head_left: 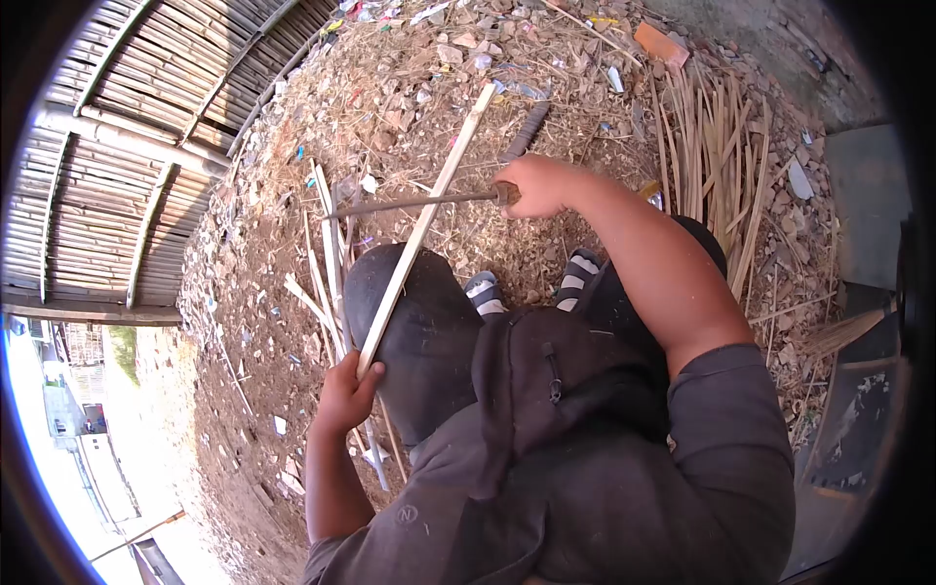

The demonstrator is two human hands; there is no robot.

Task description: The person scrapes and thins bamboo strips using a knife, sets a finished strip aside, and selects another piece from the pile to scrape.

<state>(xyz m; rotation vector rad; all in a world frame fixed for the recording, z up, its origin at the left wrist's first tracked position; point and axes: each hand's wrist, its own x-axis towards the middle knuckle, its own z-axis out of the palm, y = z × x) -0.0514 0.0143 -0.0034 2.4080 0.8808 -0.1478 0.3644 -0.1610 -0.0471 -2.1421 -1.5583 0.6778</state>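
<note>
A long pale split strip (429, 214) slants across my knee, its near end in my left hand (349, 392), which is closed round it. My right hand (534, 186) is closed on the handle of a long thin blade (409, 205). The blade points left and crosses the strip above the knee; whether its edge touches the strip I cannot tell. A dark wrapped rod (527, 133) lies on the ground just beyond my right hand.
Several split strips (327, 244) lie left of my knee. A bundle of long strips (717, 146) is at the right. A bamboo wall (127, 166) stands at the upper left, and a brick piece (661, 46) lies at the top. Litter covers the ground.
</note>
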